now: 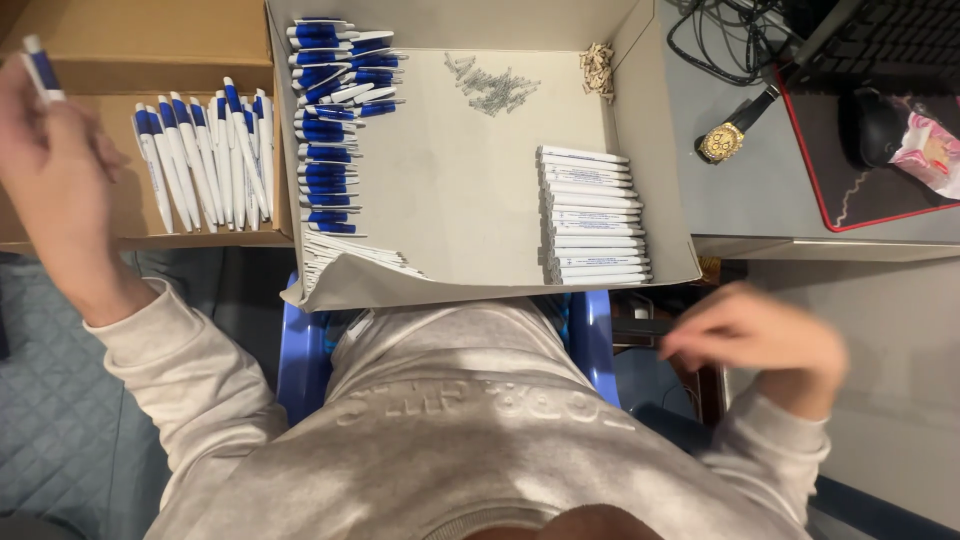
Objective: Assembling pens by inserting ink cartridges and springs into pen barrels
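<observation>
My left hand (50,170) is raised at the far left over a brown cardboard box (130,40) and grips a white and blue pen (42,70) upright. Below it in that box lie several finished white and blue pens (205,155) in a row. My right hand (755,335) hangs blurred at the right, below the desk edge, fingers curled with nothing seen in them. In front of me sits a shallow white box (460,190) with blue pen parts (335,110) stacked at its left, white barrels (592,215) stacked at its right, small springs (492,88) and tan bits (598,68) at the back.
A grey desk (740,200) stands at the right with a gold wristwatch (728,135), cables, a dark mouse (868,125) on a red-edged mat and a pink wrapper (928,145). I sit on a blue chair (300,360). A quilted blue surface (60,400) lies at the lower left.
</observation>
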